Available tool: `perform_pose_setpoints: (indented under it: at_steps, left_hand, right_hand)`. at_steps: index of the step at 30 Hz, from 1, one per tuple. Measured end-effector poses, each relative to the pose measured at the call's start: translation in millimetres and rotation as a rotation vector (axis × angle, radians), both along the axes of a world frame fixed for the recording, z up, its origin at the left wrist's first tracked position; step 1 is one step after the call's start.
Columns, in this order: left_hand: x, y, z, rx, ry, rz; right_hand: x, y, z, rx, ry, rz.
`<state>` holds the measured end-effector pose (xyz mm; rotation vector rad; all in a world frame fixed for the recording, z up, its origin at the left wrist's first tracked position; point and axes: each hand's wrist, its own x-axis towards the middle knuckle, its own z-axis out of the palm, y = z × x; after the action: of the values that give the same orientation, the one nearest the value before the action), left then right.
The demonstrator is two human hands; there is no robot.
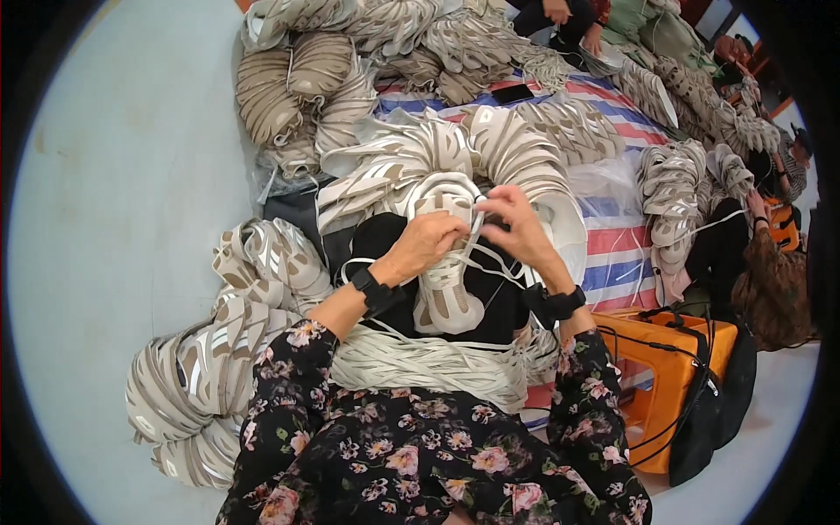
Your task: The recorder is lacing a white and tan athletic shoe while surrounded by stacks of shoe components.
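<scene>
A beige and white shoe upper [450, 297] lies toe toward me over my dark-covered lap. My left hand [430, 241] is closed in a pinch over its eyelet area; the fingers hide exactly what part they grip. At the right edge of its opening, my right hand [514, 229] curls its thumb and fingers around a white shoelace [478, 220]. Loose lace ends loop out to both sides of the upper. Across my lap, nearest my body, lies a thick bundle of pale laces [420, 363]. Both wrists wear black bands.
Rows of nested shoe uppers [394, 171] fan out just beyond my hands. More stacks [210, 367] lie at my left. A striped sheet [612, 254] spreads to the right, near an orange plastic stool [656, 376]. Other people [770, 280] sit at the right and far side.
</scene>
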<state>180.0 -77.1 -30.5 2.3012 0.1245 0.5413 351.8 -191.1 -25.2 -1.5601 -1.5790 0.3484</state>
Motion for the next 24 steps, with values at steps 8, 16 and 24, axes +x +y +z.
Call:
perform_pose_setpoints:
  at_steps: [8,16,24]
  left_hand:
    - [13,-13,-13,0.35,0.001,0.143]
    - [-32,1,16,0.397,0.059,0.475]
    - [-40,3,16,0.155,-0.067,0.395]
  right_hand:
    - [5,0,-18,-0.018,-0.21,0.032]
    - [-5,-5,-14,0.057,-0.05,-0.024]
    - [-45,20,2,0.036,0.085,0.184]
